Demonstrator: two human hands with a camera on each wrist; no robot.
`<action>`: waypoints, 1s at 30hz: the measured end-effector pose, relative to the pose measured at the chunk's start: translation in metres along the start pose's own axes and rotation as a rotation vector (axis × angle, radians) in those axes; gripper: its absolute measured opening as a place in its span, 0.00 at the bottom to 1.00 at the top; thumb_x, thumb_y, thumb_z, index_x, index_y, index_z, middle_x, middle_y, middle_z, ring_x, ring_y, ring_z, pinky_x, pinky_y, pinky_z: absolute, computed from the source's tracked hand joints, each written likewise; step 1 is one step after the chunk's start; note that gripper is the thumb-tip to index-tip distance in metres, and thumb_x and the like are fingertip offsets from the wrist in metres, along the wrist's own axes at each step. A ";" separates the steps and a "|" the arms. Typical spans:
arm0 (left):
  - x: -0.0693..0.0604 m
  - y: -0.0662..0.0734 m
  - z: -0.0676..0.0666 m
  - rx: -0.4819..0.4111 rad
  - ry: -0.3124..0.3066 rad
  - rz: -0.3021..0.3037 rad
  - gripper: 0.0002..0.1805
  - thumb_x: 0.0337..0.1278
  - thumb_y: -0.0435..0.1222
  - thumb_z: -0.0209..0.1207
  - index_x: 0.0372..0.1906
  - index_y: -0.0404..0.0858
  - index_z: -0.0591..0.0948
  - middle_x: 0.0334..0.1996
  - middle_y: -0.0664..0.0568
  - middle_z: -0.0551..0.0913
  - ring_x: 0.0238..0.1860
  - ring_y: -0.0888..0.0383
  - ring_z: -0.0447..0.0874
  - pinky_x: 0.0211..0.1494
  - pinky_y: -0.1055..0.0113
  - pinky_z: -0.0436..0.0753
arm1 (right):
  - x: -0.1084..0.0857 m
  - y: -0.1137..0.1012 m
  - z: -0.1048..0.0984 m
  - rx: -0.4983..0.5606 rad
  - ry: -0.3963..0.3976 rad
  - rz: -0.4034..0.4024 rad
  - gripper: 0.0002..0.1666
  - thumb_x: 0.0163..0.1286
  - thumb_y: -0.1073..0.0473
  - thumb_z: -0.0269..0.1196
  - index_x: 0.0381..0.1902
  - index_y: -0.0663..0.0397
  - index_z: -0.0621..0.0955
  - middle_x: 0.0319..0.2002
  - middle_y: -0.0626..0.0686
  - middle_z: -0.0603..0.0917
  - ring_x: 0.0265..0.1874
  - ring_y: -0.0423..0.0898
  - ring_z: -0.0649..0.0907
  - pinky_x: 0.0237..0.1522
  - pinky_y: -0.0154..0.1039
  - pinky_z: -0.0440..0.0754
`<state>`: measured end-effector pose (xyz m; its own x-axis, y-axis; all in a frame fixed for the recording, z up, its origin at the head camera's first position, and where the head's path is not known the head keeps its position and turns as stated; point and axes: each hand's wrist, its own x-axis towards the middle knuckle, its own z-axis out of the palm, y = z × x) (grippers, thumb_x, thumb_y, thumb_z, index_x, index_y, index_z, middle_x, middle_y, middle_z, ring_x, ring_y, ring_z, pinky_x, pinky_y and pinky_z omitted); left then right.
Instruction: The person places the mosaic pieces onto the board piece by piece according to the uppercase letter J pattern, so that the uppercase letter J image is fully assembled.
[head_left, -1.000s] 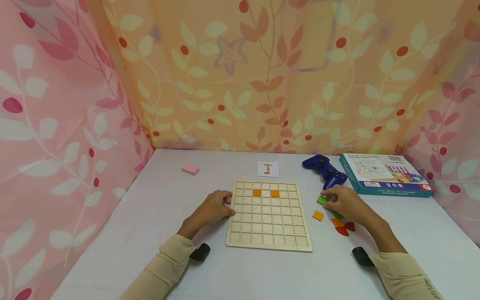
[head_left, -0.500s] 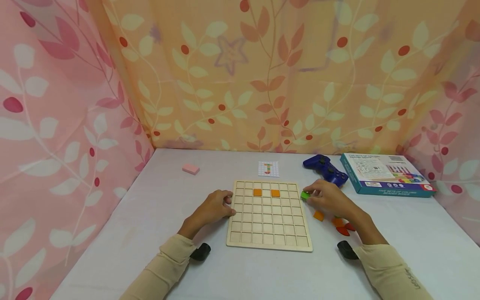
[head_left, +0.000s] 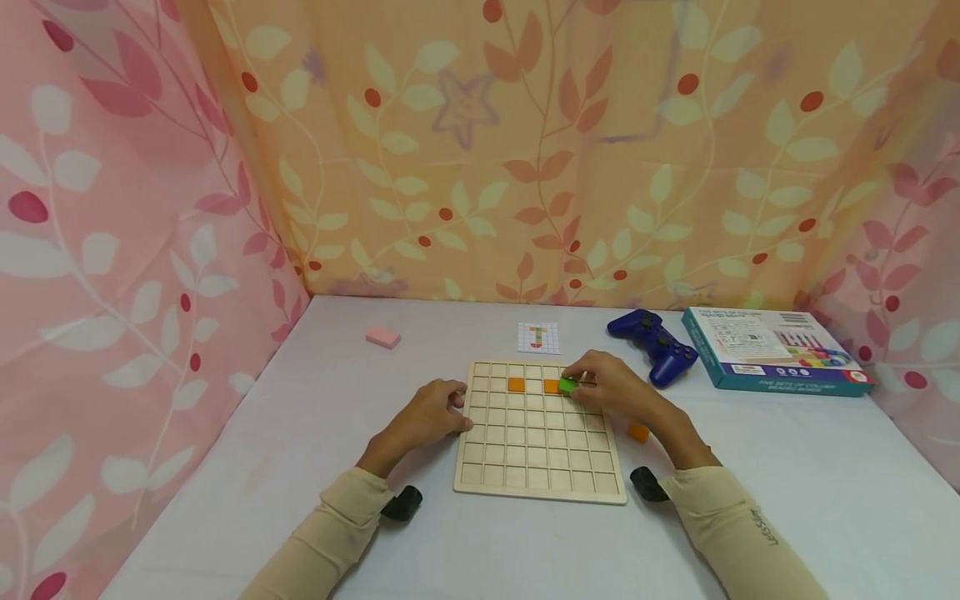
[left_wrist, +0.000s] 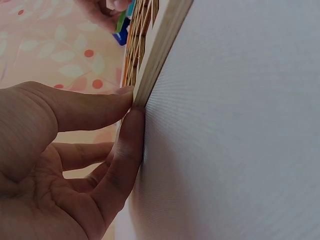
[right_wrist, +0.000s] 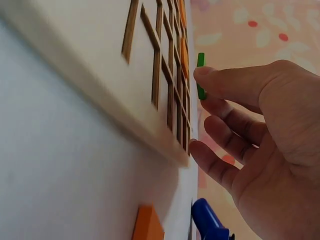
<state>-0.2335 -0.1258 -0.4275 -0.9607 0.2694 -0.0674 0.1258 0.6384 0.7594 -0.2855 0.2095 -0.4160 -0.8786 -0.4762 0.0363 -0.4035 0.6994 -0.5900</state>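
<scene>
A wooden grid board (head_left: 537, 435) lies flat on the white table. My left hand (head_left: 422, 416) pinches its left edge; in the left wrist view the thumb (left_wrist: 95, 109) is at the upper side of the rim and a finger lies against its lower side. My right hand (head_left: 617, 388) holds a green square tile (head_left: 567, 386) over the upper right of the board, pinched between thumb and fingers. The right wrist view shows that green tile (right_wrist: 201, 75) edge-on, above the board. Two orange tiles (head_left: 516, 384) sit in the board's second row, one cell apart.
A loose orange tile (head_left: 638, 432) lies right of the board, partly behind the right arm. Behind the board is a small pattern card (head_left: 538, 337). A pink block (head_left: 382, 337) stands back left; a blue game controller (head_left: 652, 346) and a flat box (head_left: 776, 350) are back right.
My right hand has picked the green tile from the loose pieces on the right and carried it left over the board. The left hand keeps its place at the board's edge.
</scene>
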 end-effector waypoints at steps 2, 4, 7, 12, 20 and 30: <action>0.000 0.000 0.000 0.002 0.002 -0.001 0.33 0.57 0.29 0.74 0.68 0.26 0.77 0.43 0.48 0.78 0.45 0.54 0.75 0.47 0.62 0.77 | 0.004 -0.004 0.003 0.007 -0.001 -0.028 0.17 0.69 0.62 0.70 0.56 0.58 0.88 0.45 0.52 0.85 0.45 0.50 0.80 0.49 0.45 0.78; 0.001 0.000 0.000 0.002 0.002 -0.002 0.33 0.57 0.30 0.74 0.68 0.26 0.77 0.43 0.48 0.78 0.45 0.54 0.75 0.47 0.62 0.77 | 0.008 -0.007 0.005 0.006 0.004 -0.058 0.17 0.70 0.63 0.70 0.55 0.58 0.88 0.46 0.52 0.85 0.46 0.51 0.80 0.49 0.46 0.78; 0.000 0.000 -0.001 0.006 0.001 -0.003 0.33 0.57 0.30 0.74 0.68 0.26 0.77 0.43 0.48 0.78 0.45 0.54 0.75 0.47 0.62 0.76 | 0.014 -0.011 0.010 -0.010 0.014 -0.113 0.17 0.70 0.65 0.70 0.55 0.60 0.88 0.46 0.54 0.86 0.46 0.52 0.81 0.49 0.47 0.79; 0.000 0.000 -0.001 0.010 -0.003 0.008 0.33 0.56 0.29 0.74 0.67 0.25 0.77 0.43 0.48 0.79 0.44 0.54 0.75 0.46 0.63 0.76 | 0.023 -0.016 0.015 -0.008 0.010 -0.149 0.16 0.69 0.66 0.71 0.54 0.62 0.88 0.45 0.54 0.85 0.45 0.51 0.81 0.48 0.45 0.79; 0.000 0.001 -0.001 0.005 0.001 0.012 0.33 0.56 0.29 0.74 0.67 0.25 0.77 0.43 0.47 0.79 0.44 0.54 0.75 0.46 0.63 0.77 | 0.035 -0.022 0.023 -0.032 0.010 -0.180 0.16 0.67 0.65 0.73 0.52 0.62 0.89 0.42 0.54 0.86 0.43 0.51 0.81 0.48 0.46 0.78; 0.001 0.000 0.000 -0.003 -0.002 -0.003 0.34 0.56 0.29 0.75 0.67 0.26 0.77 0.43 0.47 0.78 0.44 0.54 0.74 0.46 0.62 0.77 | 0.038 -0.023 0.027 -0.016 -0.013 -0.160 0.16 0.67 0.66 0.72 0.53 0.62 0.90 0.46 0.55 0.88 0.46 0.52 0.81 0.50 0.47 0.79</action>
<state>-0.2340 -0.1255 -0.4271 -0.9605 0.2690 -0.0708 0.1222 0.6367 0.7614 -0.3029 0.1603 -0.4231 -0.7995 -0.5890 0.1182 -0.5421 0.6225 -0.5645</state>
